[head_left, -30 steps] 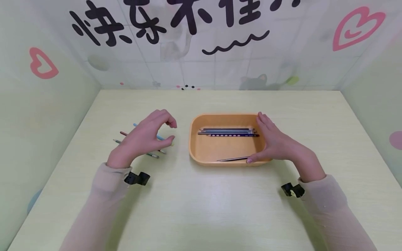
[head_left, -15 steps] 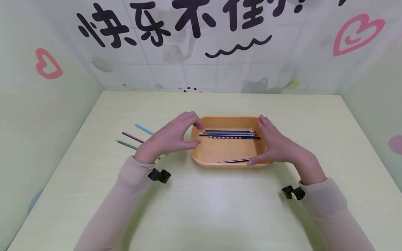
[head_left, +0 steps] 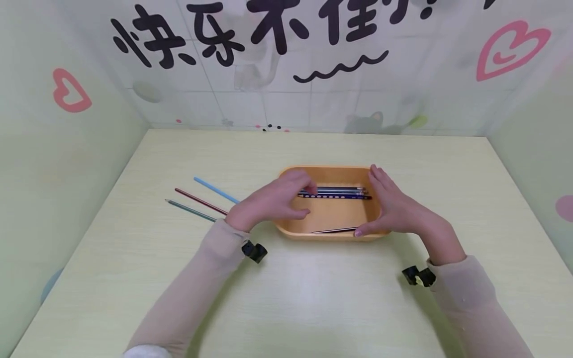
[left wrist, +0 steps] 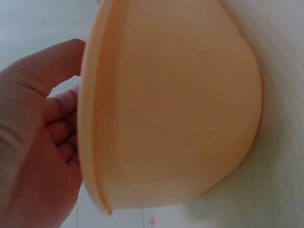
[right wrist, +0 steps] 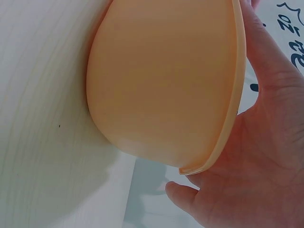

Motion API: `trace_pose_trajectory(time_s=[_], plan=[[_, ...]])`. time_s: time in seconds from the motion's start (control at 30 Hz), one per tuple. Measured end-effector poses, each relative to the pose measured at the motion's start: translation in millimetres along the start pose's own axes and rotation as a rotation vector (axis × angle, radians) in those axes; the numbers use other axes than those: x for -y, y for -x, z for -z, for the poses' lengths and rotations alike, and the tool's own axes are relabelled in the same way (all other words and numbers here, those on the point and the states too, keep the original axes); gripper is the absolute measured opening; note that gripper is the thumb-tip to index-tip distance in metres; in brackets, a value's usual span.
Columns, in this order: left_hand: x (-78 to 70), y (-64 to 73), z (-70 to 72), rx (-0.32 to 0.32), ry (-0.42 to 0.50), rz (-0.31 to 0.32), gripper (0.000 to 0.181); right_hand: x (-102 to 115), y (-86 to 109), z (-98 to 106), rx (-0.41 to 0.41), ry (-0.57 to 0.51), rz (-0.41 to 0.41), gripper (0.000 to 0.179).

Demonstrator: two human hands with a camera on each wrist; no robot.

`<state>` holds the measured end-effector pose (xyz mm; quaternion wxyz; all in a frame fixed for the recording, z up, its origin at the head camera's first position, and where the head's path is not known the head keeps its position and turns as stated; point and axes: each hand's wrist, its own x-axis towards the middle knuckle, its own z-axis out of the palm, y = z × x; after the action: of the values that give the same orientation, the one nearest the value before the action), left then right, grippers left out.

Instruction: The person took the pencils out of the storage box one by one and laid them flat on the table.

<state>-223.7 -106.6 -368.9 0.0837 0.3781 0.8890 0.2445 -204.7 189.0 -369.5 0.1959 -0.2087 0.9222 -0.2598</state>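
Note:
An orange rectangular tray (head_left: 331, 236) stands on the table. Several dark blue pencils (head_left: 340, 193) lie side by side in its far half, and a dark thin pencil (head_left: 333, 230) rests along the near wall. My left hand (head_left: 277, 199) reaches over the tray's left end. Its bent fingers are near the pencils' left ends, with the thumb apart from them; the frames do not show whether it touches them. My right hand (head_left: 398, 206) spans the tray's right end, its fairly straight fingers at the far corner and thumb at the near rim. The tray's outer wall (left wrist: 180, 104) fills much of the left wrist view.
Left of the tray lie a light blue pencil-like stick (head_left: 215, 189), a dark red pencil (head_left: 199, 200) and a green pencil (head_left: 188, 209), partly hidden by my left arm. A printed wall (head_left: 286, 109) borders the table's far edge.
My left hand has moved right, from above the loose pencils to over the tray's left end, uncovering more of those pencils. The right hand stays at the tray's right end.

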Motion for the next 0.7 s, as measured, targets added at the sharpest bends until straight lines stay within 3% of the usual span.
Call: trace_pose_trajectory(time_s=[0.27, 0.7], plan=[[-3.1, -16.9, -12.6, 0.107, -0.041, 0.076, 0.04, -0.3, 0.1, 0.3, -0.005, 0.005, -0.005, 0.142], [-3.8, -33.2, -31.3, 0.158, -0.192, 0.21, 0.039, 0.6, 0.0, 0.1, -0.01, 0.007, -0.003, 0.141]])
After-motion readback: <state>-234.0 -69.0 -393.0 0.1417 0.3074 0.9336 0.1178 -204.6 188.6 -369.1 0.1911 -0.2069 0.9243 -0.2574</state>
